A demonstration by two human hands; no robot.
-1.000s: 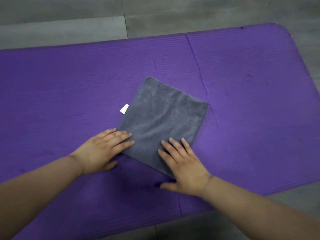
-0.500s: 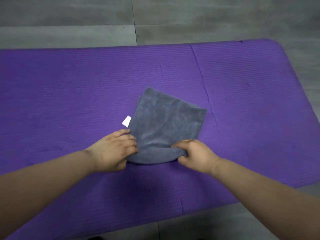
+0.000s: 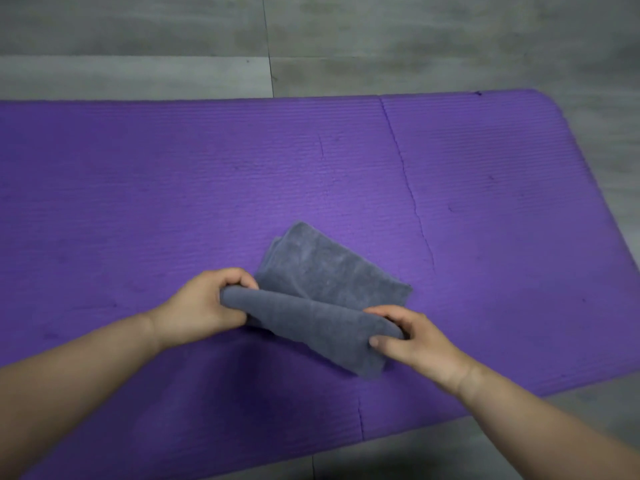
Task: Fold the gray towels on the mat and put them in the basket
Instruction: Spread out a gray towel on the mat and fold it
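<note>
Gripping the lifted near edge of the towel (image 3: 332, 278) at its two ends, the left hand (image 3: 202, 303) and right hand (image 3: 414, 341) each have fingers and thumb curled round the cloth. That two-corner hold is likely there to keep the edge straight for laying it over the far half. The towel sits mid-mat (image 3: 173, 185), far part flat, near part raised in a soft roll. No basket is in view, so this looks like a fold in hand, not yet a stow.
</note>
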